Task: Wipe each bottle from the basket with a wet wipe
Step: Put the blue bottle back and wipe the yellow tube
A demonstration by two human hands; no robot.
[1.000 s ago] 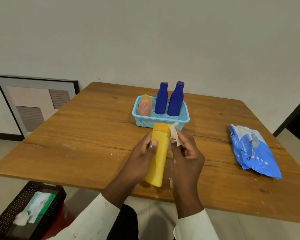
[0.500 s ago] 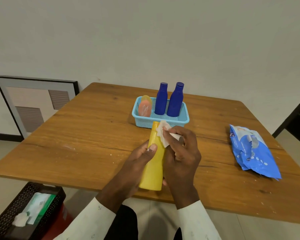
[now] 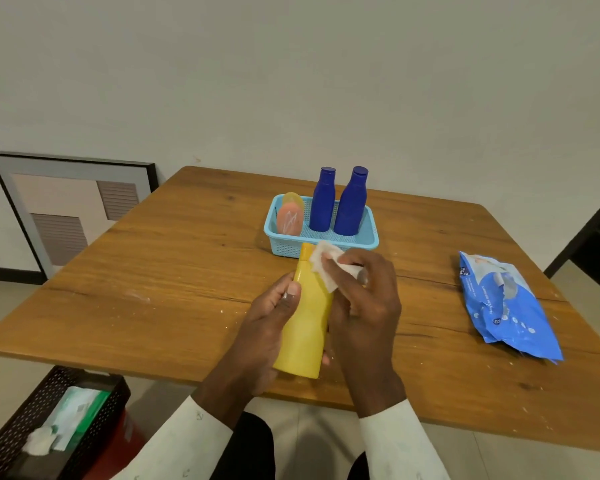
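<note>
Yellow bottle (image 3: 307, 318): out of the basket, held tilted above the near edge of the desk (image 3: 187, 271), cap end pointing towards the basket, base towards the person.
Step in hand: wiping this bottle, with the wet wipe (image 3: 326, 268) pressed on its shoulder just below the cap.
Left hands pose: the left hand (image 3: 267, 327) wraps the lower body from the left, thumb laid flat on the front face, fingers curled behind.
Right hands pose: the right hand (image 3: 364, 306) pinches the folded wipe between thumb and fingertips and presses it against the upper right side of the bottle; the palm lies alongside the body.
Basket (image 3: 369, 239): light blue, near the middle of the desk, just beyond the hands; it holds two dark blue bottles (image 3: 322, 202) upright and an orange bottle (image 3: 290, 218) leaning at its left end.
Progress: judged early, as three bottles wait in the basket.
Next move calls for: drawing the wipe down the body while the left hand turns the bottle, so every face gets covered.
Wipes pack (image 3: 506, 306): blue, lying flat near the right edge of the desk, well apart from the hands.
</note>
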